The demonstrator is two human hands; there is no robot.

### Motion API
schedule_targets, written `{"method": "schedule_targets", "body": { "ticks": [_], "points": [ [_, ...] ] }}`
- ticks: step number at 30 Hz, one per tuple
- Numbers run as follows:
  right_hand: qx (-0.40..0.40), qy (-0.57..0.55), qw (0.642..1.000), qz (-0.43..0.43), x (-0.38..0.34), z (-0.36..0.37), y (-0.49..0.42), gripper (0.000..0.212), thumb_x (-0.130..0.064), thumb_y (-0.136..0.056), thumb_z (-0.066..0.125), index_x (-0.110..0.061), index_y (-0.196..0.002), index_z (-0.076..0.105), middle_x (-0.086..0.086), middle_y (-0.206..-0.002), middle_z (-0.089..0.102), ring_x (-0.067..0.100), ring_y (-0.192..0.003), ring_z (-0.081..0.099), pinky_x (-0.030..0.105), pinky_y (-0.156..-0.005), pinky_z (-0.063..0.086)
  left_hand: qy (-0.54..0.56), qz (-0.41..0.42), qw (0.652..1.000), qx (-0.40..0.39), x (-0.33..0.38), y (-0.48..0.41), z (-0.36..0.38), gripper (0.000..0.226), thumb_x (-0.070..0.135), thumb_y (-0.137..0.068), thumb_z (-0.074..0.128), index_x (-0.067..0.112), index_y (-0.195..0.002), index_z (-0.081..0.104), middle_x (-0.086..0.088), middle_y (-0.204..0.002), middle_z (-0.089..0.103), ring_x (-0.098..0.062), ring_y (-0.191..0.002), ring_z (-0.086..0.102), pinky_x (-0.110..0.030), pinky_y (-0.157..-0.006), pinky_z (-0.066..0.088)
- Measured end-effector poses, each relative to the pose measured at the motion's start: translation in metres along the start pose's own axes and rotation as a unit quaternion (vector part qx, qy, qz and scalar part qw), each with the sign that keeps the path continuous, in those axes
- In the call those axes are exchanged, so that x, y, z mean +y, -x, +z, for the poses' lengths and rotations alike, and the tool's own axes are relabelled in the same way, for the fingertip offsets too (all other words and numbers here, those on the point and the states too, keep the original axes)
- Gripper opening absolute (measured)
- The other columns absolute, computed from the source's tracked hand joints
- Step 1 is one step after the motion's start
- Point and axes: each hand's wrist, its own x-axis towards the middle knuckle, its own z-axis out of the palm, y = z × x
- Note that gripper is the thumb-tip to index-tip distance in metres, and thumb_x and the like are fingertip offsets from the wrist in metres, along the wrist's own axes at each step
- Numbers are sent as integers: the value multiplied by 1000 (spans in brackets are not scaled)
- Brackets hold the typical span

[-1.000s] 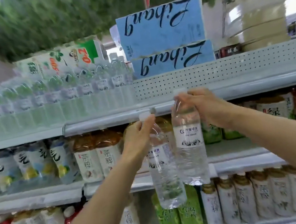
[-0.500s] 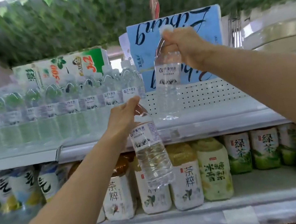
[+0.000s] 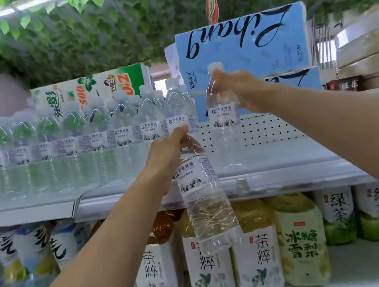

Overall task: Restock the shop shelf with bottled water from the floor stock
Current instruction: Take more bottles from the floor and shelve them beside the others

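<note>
1. Bottles are two at this moment. The right hand (image 3: pixel 237 93) has its fingers closed round the neck of one water bottle (image 3: pixel 223 117). It is upright over the bare part of the top shelf (image 3: pixel 272 178), just beside the last bottle of the standing row (image 3: pixel 101 140). I cannot tell if its base touches the shelf.
2. The left hand (image 3: pixel 168 155) grips the second bottle (image 3: pixel 205 201) near the neck too. This one hangs tilted in front of the shelf edge, before the tea bottles (image 3: pixel 209 268) of the lower shelf.
3. To do this step well, I think the right bottle should go down straight, close to the row but without pushing it, with the label to the front like its neighbours.
4. The fingers should let go only when the base sits flat, because such a tall, thin-walled bottle can tip and knock the row.
5. The second bottle then needs to be made upright and lifted above the edge before it goes in, on the free side, so the arms do not cross.
</note>
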Motion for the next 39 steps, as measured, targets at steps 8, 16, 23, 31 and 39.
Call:
{"method": "schedule_targets", "body": {
  "ticks": [8,16,23,31,39],
  "points": [
    [-14,169,983,78,46,19,65,30,-34,-81,77,-22,-101,56,4,-105,65,22,-96,61,36,-83,53,86,-2,996,37,12,1,-19,48,43,-96,54,18,-56,65,-1,-66,72,-25,-73,67,-41,-83,52],
    [14,165,979,122,70,29,23,51,-32,-81,78,-13,-120,51,7,-114,60,23,-98,58,40,-86,53,85,-21,995,53,16,-3,-36,32,45,-94,58,15,-84,61,-1,-65,71,-18,-57,66,-31,-64,54],
    [-3,189,973,130,72,38,6,52,-33,-86,74,-10,-124,49,9,-119,57,26,-102,57,43,-94,51,85,-14,994,65,18,-11,-43,30,45,-94,58,16,-84,59,1,-59,69,-17,-53,65,-32,-65,53],
    [-21,204,972,116,73,40,0,28,-28,-92,68,-19,-101,43,-2,-92,50,16,-84,50,35,-83,46,73,-4,995,66,24,-14,-38,31,46,-94,57,18,-82,59,-2,-68,69,-22,-68,66,-39,-78,53],
    [-29,158,981,110,75,44,1,29,-24,-91,69,-17,-111,49,5,-116,57,23,-104,52,36,-89,48,69,-2,995,66,26,-12,-28,30,46,-92,60,16,-89,61,-6,-79,72,-26,-75,68,-46,-87,54]
  ]
}}
